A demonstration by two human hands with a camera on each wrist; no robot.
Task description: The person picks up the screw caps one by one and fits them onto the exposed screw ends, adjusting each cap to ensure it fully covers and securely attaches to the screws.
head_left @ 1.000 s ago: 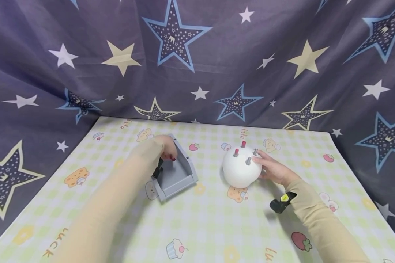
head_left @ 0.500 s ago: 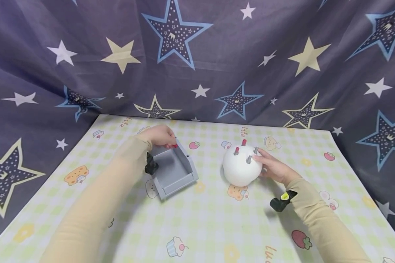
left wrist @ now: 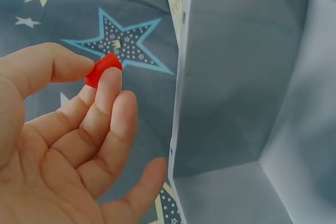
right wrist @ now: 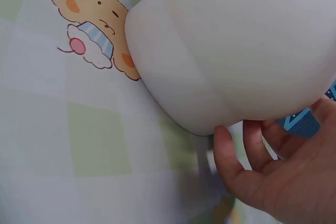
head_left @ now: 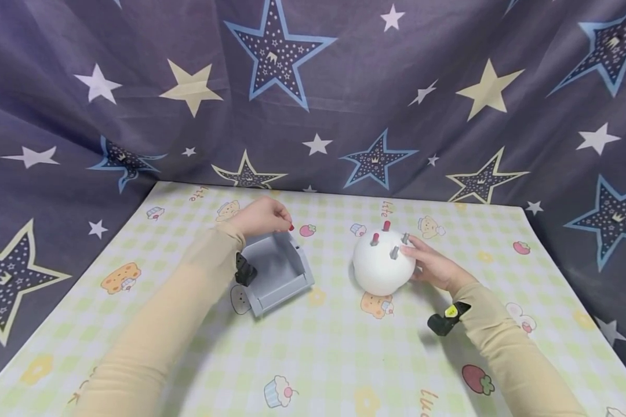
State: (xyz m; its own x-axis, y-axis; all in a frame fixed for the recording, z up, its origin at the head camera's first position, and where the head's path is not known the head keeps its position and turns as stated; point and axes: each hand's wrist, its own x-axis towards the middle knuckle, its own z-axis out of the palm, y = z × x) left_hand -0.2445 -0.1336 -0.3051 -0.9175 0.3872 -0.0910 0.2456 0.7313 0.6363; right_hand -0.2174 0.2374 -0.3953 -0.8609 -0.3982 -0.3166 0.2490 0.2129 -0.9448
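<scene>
Left hand point(head_left: 263, 218) is now out of grey tray point(head_left: 284, 297), left of frame centre; one second ago it was down inside. Grip almost closed: thumb and finger pinch small red piece point(left wrist: 104, 70) by tray's far side. Taking from tray looks finished. Right hand point(head_left: 437, 268) unchanged, half-curled grip on white ball point(head_left: 379, 271), right of centre.

Tray point(head_left: 284, 295) left (ball point(head_left: 382, 272) right)

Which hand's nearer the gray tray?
Left. The left hand is at the far end of the gray tray; the right hand is right of it, touching the white dome.
</scene>
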